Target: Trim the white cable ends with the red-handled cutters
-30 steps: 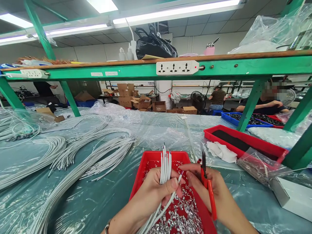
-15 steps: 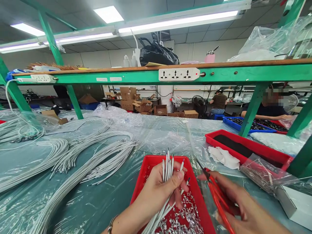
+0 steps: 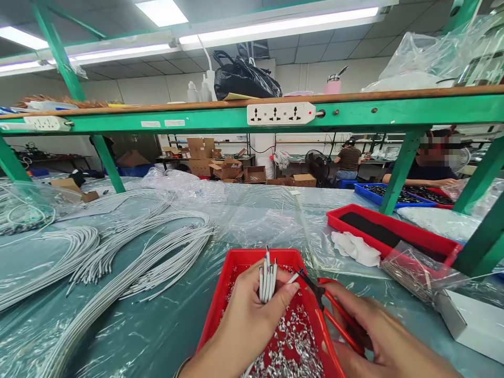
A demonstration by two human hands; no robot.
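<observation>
A: Left hand (image 3: 246, 320), grip closed on a bunch of white wires (image 3: 266, 275), ends up, thumb across them. Right hand (image 3: 378, 331), grip closed on red-handled cutters (image 3: 326, 304); the dark nose points left at one wire end splayed off the bunch.

B: Where's that sit?

A: Over the red tray (image 3: 220, 310) at the near edge of the bench (image 3: 165, 325). Tray floor is littered with silver offcuts (image 3: 293, 344).

B: Advice for the cut?

A: My judgement: keep the one end fanned clear of the others so the nose takes only it, square the blades across the wire, and stay above the tray so the scrap falls in. Thumb pressure holds the rest level.

B: Counts?

A: Wires in the hand: about six ends show; exact number I can't tell. Cutters: one. Red trays: two, the near one and a second (image 3: 394, 231) to the right with a white cloth (image 3: 356, 248) against it. A blue tray (image 3: 378, 193) further back. Loose wire bundles (image 3: 129, 252) on the left: four or five sweeps, too tangled to split. One white box (image 3: 472, 325) far right. One power strip (image 3: 281, 113) on the shelf rail, three sockets.
</observation>
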